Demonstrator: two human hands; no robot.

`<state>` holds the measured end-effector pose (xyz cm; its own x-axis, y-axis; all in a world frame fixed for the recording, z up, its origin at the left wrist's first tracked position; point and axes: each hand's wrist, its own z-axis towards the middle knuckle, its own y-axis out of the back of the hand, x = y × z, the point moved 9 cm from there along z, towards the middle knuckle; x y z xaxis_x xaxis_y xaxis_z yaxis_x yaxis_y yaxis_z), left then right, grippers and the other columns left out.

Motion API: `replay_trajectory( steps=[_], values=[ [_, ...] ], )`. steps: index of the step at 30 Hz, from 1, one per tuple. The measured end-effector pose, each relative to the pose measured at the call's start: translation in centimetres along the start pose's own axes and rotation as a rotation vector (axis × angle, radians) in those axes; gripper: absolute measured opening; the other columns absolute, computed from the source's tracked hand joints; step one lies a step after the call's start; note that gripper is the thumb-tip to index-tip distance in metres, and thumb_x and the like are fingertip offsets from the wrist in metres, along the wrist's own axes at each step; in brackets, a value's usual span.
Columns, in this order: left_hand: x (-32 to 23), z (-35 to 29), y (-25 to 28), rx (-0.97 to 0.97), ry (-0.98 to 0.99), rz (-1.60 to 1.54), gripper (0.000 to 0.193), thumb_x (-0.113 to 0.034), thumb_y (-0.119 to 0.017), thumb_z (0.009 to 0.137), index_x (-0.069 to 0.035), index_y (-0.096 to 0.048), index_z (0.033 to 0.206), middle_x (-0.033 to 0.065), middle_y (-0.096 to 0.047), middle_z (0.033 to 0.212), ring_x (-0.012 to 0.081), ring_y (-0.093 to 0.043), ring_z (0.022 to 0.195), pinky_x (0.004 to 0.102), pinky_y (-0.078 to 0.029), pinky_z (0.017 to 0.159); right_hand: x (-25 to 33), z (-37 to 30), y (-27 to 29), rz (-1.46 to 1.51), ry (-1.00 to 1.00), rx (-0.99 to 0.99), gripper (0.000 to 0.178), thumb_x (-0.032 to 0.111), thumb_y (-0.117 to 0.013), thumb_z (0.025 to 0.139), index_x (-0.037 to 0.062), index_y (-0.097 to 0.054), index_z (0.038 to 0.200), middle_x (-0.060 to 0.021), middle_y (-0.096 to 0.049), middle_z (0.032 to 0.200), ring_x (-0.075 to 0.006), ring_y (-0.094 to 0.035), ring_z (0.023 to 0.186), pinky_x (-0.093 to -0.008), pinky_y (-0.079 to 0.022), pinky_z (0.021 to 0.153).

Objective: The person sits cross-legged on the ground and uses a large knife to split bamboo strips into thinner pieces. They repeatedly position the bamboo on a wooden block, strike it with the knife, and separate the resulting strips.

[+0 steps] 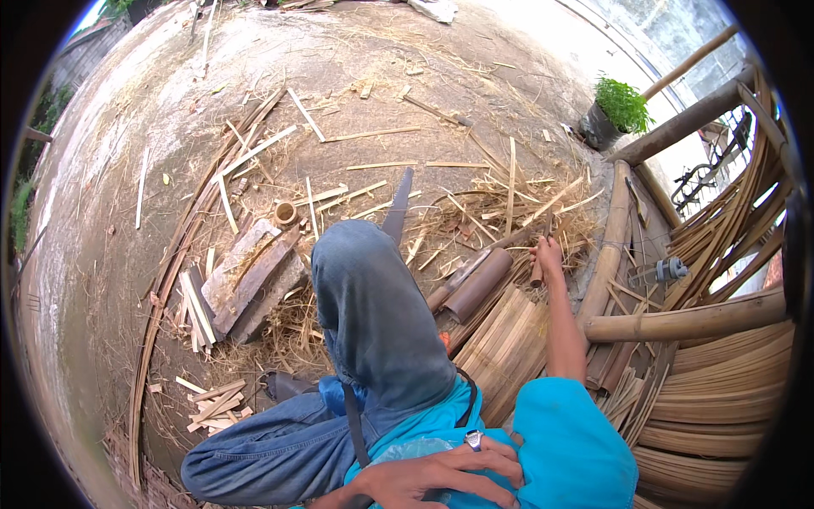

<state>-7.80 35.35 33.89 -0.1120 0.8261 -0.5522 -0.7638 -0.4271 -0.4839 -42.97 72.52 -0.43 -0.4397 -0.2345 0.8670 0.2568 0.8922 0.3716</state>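
1. Holds a slim brown piece [537, 273] in the right hand [548, 254], with fingers closed round it, just right of the brown bamboo tubes [482, 284]. Too small to tell as bamboo or a tool's handle.
2. Rests the left hand [424, 478] low against the turquoise shirt [577, 433], with fingers spread and nothing visible in the grasp; well apart from the right hand.
3. Suggests much splitting already done, judging by the pale slats [500, 339] lying side by side, nearer the body than the tubes.
4. Points the same way with short pale pieces [219, 407] at lower left and loose shavings [555, 210] around the right hand.
5. Leaves the tubes apparently unsplit, so seemingly with material remaining.
6. Leaves the saw blade [397, 208] out of both hands, beyond the raised knee [352, 246].
7. Cannot tell the exact amount left.
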Motion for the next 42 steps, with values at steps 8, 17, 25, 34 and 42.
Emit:
replay_trajectory(
  steps=[8,17,25,34,42],
  values=[
    [-1.3,3.7,-1.3,0.117,0.108,0.153,0.066,-0.057,-0.044,0.107,-0.001,-0.069,0.130,0.0188,-0.051,0.122,0.0357,-0.043,0.111,0.0528,-0.031,0.100,0.5,-3.4,-13.7,-0.434,0.102,0.313,0.034,0.030,-0.055,0.104,0.0014,-0.056,0.124,-0.0097,-0.066,0.075,-0.0162,-0.058,0.052,-0.0333,-0.051,0.048],
    [-1.5,2.9,-0.3,0.030,0.058,0.112,0.057,-0.053,-0.051,0.105,0.000,-0.069,0.114,0.0177,-0.051,0.107,0.0344,-0.043,0.099,0.0511,-0.032,0.093,1.8,-11.3,-16.7,-0.592,0.027,0.731,0.056,0.031,-0.057,0.104,0.0086,-0.046,0.155,-0.0071,-0.064,0.077,-0.0133,-0.054,0.053,-0.0300,-0.049,0.049],
    [-2.4,2.3,0.6,0.051,0.058,0.108,0.052,-0.049,-0.055,0.105,0.001,-0.069,0.114,0.0179,-0.054,0.105,0.0345,-0.047,0.098,0.0514,-0.034,0.094,-1.1,-4.7,-3.4,-0.531,-0.144,0.392,0.046,0.028,-0.056,0.105,0.0072,-0.053,0.146,-0.0068,-0.067,0.080,-0.0120,-0.058,0.057,-0.0297,-0.049,0.047],
    [-0.8,0.0,1.4,0.020,0.127,0.021,0.056,-0.049,-0.052,0.107,0.001,-0.070,0.125,0.0150,-0.053,0.120,0.0332,-0.050,0.109,0.0494,-0.035,0.101,2.2,1.4,4.0,-0.843,0.271,-0.064,0.053,0.033,-0.056,0.100,-0.0018,-0.058,0.139,-0.0297,-0.069,0.118,-0.0489,-0.064,0.113,-0.0496,-0.050,0.102],
    [1.2,-2.5,3.3,0.067,0.443,0.179,0.051,-0.041,-0.068,0.097,-0.004,-0.069,0.132,0.0197,-0.061,0.132,0.0382,-0.057,0.124,0.0483,-0.041,0.108,2.1,-1.8,-3.0,-0.875,0.362,0.117,0.055,0.031,-0.059,0.099,-0.0024,-0.057,0.142,-0.0314,-0.064,0.129,-0.0454,-0.061,0.123,-0.0472,-0.047,0.108]
  ],
)
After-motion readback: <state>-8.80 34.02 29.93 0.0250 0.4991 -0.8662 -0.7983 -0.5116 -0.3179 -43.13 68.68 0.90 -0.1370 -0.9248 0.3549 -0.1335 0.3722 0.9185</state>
